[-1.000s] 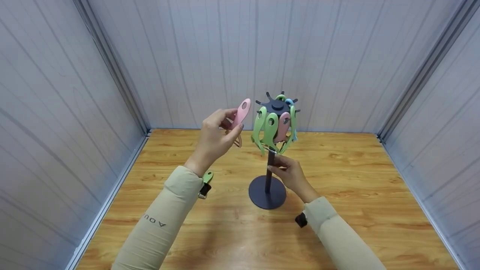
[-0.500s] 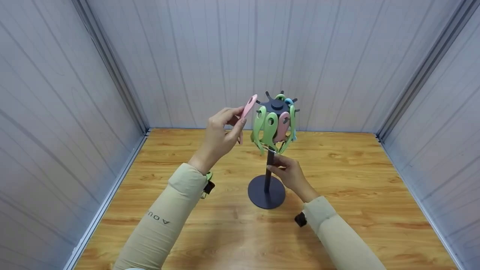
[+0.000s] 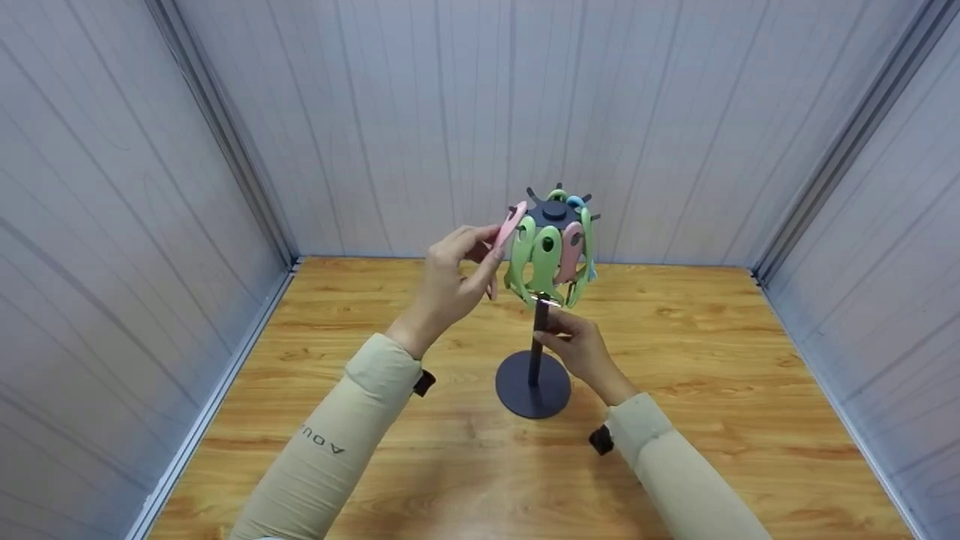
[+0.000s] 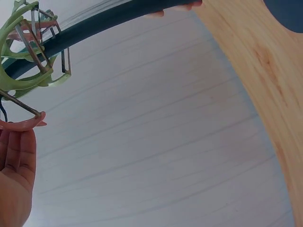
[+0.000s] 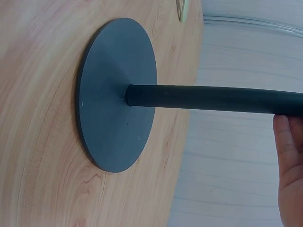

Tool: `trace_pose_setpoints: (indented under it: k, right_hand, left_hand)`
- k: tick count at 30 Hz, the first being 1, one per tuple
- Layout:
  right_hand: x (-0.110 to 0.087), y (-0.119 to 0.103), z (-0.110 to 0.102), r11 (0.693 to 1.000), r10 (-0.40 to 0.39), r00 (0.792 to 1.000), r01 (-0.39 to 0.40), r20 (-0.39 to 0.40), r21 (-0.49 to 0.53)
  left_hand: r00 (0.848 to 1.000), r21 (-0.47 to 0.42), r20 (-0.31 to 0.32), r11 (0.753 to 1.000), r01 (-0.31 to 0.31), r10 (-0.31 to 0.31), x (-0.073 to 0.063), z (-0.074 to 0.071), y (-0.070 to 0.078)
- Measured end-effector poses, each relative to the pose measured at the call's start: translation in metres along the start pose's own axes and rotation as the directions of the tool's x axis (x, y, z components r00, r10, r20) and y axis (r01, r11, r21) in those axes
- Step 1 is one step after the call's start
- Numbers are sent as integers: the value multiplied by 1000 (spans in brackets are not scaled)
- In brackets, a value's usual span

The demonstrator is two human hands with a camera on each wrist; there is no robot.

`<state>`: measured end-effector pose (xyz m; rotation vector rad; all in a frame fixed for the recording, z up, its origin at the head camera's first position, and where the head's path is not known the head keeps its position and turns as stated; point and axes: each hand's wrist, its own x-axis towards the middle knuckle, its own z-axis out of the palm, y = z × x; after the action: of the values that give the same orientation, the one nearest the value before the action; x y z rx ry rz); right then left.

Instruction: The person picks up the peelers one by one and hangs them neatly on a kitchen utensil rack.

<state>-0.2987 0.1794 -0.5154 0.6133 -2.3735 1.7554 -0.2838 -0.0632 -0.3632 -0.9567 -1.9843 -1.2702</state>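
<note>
In the head view my left hand (image 3: 457, 274) pinches a pink Y-shaped peeler (image 3: 511, 225) at the left side of a dark rotating rack (image 3: 555, 213). A hook tip shows at the peeler's handle hole. Several peelers hang from the rack, including green ones (image 3: 546, 262), another pink one (image 3: 571, 259) and a blue one (image 3: 576, 201). My right hand (image 3: 581, 349) holds the rack's pole (image 3: 537, 352) below them. In the left wrist view the pinched peeler (image 4: 23, 125) shows its metal blade; in the right wrist view my fingers (image 5: 286, 142) touch the pole (image 5: 203, 98).
The rack's round base (image 3: 517, 390) stands on a wood-grain table (image 3: 675, 337). Pale panel walls (image 3: 390, 112) enclose the back and sides. Part of a green peeler (image 5: 184, 10) lies on the table in the right wrist view; my left arm hides it in the head view.
My left hand has moved right with the pink peeler, from beside the rack to one of its hooks. The hung peelers and hooks have turned slightly. My right hand stays on the pole.
</note>
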Motion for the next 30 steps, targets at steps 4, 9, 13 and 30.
trace_pose_setpoints:
  k: [4,9,13,30]
  right_hand:
    - [0,1,0,1000,3,1000,-3,-4,-14]
    - [-1,1,-2,1000,-10,1000,10,-11,-29]
    - [-2,1,-3,999,-20,1000,19,-12,-37]
    - [-2,0,-5,999,10,1000,-10,-15,-34]
  left_hand:
    - [1000,10,-10,1000,-11,11,-5,6,0]
    - [1000,-8,-11,1000,-12,12,-11,14,2]
    - [1000,-39,-14,999,-21,21,-15,19,2]
    - [1000,-19,-22,1000,22,-22,-30,16,-7]
